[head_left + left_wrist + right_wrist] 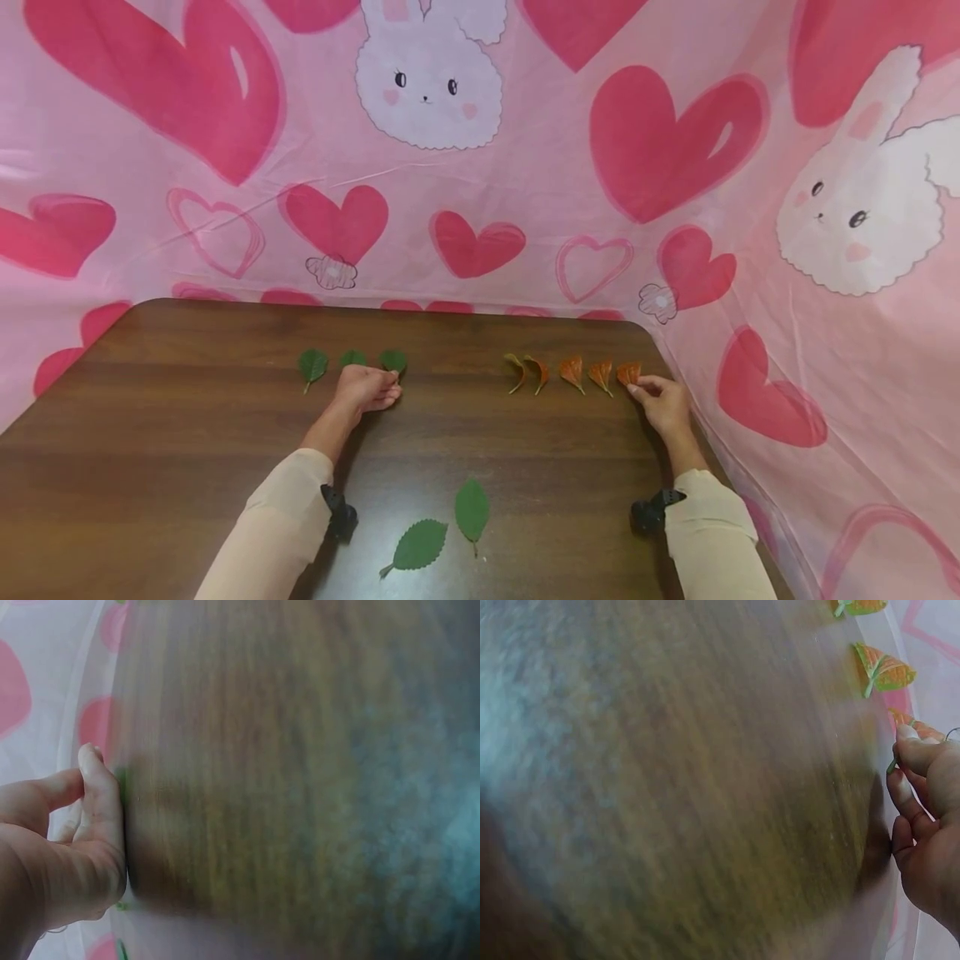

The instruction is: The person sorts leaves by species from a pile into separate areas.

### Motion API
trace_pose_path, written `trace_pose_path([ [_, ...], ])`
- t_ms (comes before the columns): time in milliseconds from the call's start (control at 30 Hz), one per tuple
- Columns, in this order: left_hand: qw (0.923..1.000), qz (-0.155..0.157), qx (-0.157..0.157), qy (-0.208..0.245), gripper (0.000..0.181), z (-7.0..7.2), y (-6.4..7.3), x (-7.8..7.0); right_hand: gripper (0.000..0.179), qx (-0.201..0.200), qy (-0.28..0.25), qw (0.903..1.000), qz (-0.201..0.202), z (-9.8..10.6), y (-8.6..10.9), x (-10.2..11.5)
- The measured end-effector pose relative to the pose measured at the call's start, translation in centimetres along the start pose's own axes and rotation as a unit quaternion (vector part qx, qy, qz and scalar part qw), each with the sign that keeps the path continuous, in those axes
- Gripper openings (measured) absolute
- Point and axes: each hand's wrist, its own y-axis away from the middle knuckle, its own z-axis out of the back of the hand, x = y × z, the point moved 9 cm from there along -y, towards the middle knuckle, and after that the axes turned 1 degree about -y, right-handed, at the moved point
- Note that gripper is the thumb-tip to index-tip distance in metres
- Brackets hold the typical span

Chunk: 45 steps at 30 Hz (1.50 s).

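Observation:
Near the back of the table, my left hand [367,389] pinches the base of a small green leaf [392,359], the rightmost of three in a row. A second green leaf [353,357] is partly hidden behind that hand, and a third green leaf [312,364] lies to its left. In the left wrist view the thumb and fingers [101,787] mostly cover the held leaf. At the right end, my right hand [666,406] grips the stem of an orange-brown leaf [628,372] between thumb and finger. Its stem [893,763] shows below the thumb in the right wrist view.
Left of the right hand lie more orange leaves, including a folded leaf [601,377], another folded leaf [572,373] and two curled leaves [537,374]. Two larger green leaves, one upright [472,510] and one slanted [421,545], lie nearer me. A pink heart-print cloth [465,183] borders the wooden table [187,467].

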Motion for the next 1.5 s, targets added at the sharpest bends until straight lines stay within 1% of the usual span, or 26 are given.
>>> trace_pose_path([
  [400,0.9998,-0.003,-0.013,-0.016,0.032,0.23,0.13,0.05,0.021,0.017,0.002,0.9998,-0.006,-0.37,0.04,0.15],
  [700,0.9998,-0.002,-0.014,-0.015,0.031,0.49,0.26,0.21,0.022,0.021,0.007,0.9997,-0.007,-0.47,0.02,0.27],
  [933,0.9997,-0.008,-0.01,-0.021,0.027,0.38,0.42,0.16,0.022,0.023,0.008,0.9997,-0.007,-0.57,0.03,0.06],
  [1167,0.9996,-0.006,-0.015,-0.025,0.026,0.38,0.45,0.16,0.02,0.019,0.007,0.9998,-0.003,-0.55,-0.03,-0.1],
  [1500,0.9996,-0.008,-0.009,-0.024,0.025,0.41,0.91,0.12,0.02,0.022,0.01,0.9997,0.004,-0.57,-0.11,0.12],
])
